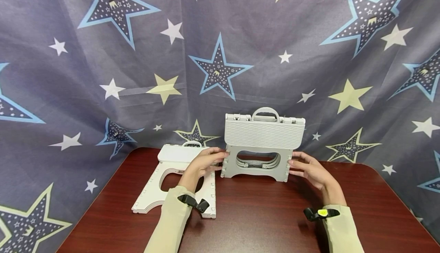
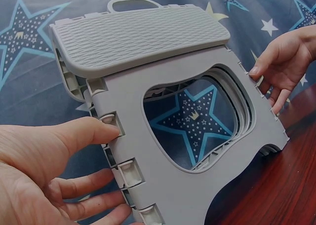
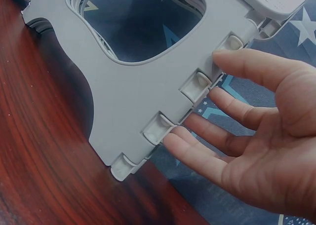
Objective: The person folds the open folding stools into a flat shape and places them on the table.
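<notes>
A light grey folding step stool, folded nearly flat with its handle at the top, stands upright on the table between both hands. My left hand grips its left edge, thumb on the front and fingers along the side, as the left wrist view shows. On the right edge, my right hand pinches the stool the same way, thumb in front near the hinge notches. A second, white folding step stool lies flat on the table at the left, partly hidden beneath my left forearm.
The dark red wooden table has rounded back corners. Behind it and at both sides hangs a grey-blue curtain printed with stars. A black strap with a small device sits on my left wrist, another on my right.
</notes>
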`<state>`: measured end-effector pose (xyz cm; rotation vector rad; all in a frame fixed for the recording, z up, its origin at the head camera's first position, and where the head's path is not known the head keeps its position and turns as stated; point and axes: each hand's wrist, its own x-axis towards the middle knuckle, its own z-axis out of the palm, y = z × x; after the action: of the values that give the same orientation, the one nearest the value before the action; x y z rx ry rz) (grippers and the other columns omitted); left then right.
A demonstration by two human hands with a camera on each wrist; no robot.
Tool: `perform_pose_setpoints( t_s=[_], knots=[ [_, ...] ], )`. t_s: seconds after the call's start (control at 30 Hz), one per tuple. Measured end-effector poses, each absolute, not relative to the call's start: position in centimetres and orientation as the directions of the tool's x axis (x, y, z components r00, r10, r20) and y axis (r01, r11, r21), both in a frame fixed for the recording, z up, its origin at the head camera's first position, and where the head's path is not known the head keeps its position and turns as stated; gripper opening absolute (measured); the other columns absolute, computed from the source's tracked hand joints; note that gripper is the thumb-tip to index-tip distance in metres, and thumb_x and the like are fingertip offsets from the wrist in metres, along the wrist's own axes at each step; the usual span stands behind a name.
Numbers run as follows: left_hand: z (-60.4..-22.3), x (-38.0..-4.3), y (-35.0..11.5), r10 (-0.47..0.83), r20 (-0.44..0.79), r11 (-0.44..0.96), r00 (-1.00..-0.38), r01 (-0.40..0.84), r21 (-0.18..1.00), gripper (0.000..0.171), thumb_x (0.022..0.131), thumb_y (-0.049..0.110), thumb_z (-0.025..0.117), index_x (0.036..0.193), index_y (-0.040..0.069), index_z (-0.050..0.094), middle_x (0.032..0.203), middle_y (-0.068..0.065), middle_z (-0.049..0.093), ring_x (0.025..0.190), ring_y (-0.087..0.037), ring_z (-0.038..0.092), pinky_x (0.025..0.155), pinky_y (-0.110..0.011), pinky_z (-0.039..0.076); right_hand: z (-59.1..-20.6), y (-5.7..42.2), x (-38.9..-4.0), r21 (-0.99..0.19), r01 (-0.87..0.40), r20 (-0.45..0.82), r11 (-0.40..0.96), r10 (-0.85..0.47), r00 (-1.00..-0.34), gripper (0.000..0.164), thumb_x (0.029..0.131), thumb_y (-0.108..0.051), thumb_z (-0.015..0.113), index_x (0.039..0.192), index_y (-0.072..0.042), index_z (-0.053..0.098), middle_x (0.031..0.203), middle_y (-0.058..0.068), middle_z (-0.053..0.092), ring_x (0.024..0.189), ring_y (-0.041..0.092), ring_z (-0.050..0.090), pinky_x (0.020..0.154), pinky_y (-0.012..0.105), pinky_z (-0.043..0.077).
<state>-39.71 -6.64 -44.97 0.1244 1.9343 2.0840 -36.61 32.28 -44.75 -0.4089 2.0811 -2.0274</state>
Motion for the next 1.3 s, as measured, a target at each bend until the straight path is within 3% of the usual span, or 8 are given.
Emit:
perform_pose_setpoints(
  t_s=[1.3],
  knots=[
    [-44.93,-39.67,-6.83,0.273,-0.146,-0.050,-0.951,-0.166,0.985,0.034,0.094,0.017,0.070,0.121,-0.001,0.060,0.111,-0.005,0.069,0.111,-0.026,0.060,0.109,-0.055,0.049,-44.71,32.29,-36.47,-0.998,-0.042,0.024,0.050,-0.325,-0.945,0.021,0.103,-0.010,0.057,0.123,-0.010,0.049,0.109,-0.005,0.064,0.102,0.012,0.067,0.093,0.034,0.059]
  ],
)
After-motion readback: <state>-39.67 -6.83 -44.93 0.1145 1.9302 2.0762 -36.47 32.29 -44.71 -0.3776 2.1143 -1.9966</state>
